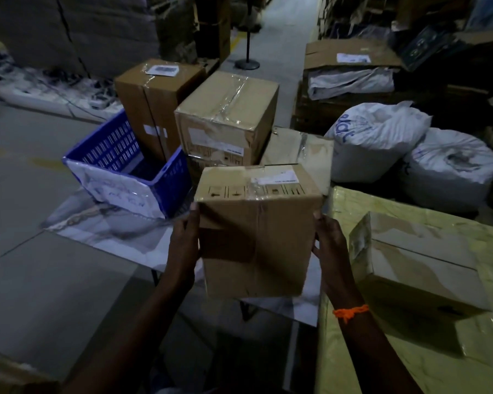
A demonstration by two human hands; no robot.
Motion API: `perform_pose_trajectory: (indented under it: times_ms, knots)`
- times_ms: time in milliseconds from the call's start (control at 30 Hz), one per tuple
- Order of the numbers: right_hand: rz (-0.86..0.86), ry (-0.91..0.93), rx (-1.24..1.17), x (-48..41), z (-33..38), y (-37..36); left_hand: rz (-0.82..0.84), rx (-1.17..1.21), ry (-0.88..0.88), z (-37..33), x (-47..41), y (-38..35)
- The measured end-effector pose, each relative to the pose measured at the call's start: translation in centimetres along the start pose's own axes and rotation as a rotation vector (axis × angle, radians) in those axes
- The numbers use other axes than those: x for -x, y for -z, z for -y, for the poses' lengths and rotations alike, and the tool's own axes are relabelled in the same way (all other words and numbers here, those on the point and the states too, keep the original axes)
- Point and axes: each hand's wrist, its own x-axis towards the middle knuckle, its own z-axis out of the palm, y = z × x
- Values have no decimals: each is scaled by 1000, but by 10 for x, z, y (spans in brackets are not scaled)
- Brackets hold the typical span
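**Box held between two hands above the table**

A brown cardboard box sealed with clear tape (256, 231) sits in the middle of the scene, raised over the near edge of a white table top (111, 231). It is clamped from both sides. The left hand (182, 243) grips its left side, thumb up along the near corner; the other fingers wrap round the side and cannot be seen. The right hand (329, 245) grips the right side, thumb at the near corner, fingers bent against the cardboard. An orange thread band (350, 311) circles the right wrist.

Far of the held box stand a squat taped cardboard carton (228, 118) and, further left, a tall narrow brown carton (154, 103). A blue slotted plastic crate (125, 157) rests tilted at the left on the table. To the right, a small cardboard box (416, 268) lies on a yellow plastic-wrapped bundle (410, 220), with two white woven sacks (382, 137) beyond it.
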Motion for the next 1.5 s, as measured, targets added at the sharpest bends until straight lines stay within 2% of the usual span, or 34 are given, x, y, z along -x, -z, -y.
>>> perform_pose_trajectory:
  times_ms: [267,400,633,867,1000,1067,1233,1400,1500]
  knots:
    - [-12,-101,-31,26,-16,18,-43,-194,10,12,15,-6]
    - [9,-101,9,36,-18,23,-69,-170,35,16,18,-4]
    - [26,-105,67,29,-17,31,-14,-165,36,16,19,-1]
    - [150,-75,105,-5,16,29,25,-191,-24,-16,-5,1]
    - [251,-25,215,-21,26,12,145,-215,51,-32,-15,-5]
    - [264,6,236,-20,26,4,153,-226,35,-31,-14,-1]
    - [329,14,207,-10,20,-15,29,-212,-69,-27,-3,31]
    - [275,-54,106,-7,14,-40,-93,-40,-164,-5,17,60]
    - [247,-112,46,-5,6,-48,-146,33,-156,20,27,75]
